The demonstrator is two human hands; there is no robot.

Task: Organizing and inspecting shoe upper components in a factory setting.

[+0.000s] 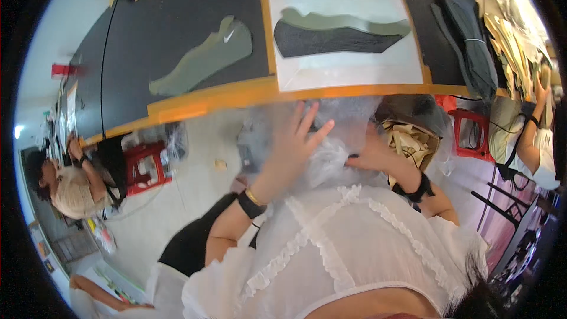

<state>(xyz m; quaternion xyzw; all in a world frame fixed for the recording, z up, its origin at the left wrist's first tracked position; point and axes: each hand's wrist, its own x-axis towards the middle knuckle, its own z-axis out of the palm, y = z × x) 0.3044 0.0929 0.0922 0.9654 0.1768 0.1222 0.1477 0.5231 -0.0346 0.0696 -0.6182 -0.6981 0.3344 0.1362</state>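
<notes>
My left hand lies with fingers spread on a crumpled clear plastic bag held below the table's edge. My right hand grips the same bag from the right side, fingers closed into the plastic. On the table above lie a green shoe-upper piece on the black mat, and a black upper piece with a green strip on a white sheet.
The table has an orange front edge. A box of tan cut pieces stands at my right, with red stools on both sides. Other people work at far left and far right. Tan pieces are piled along the table's right end.
</notes>
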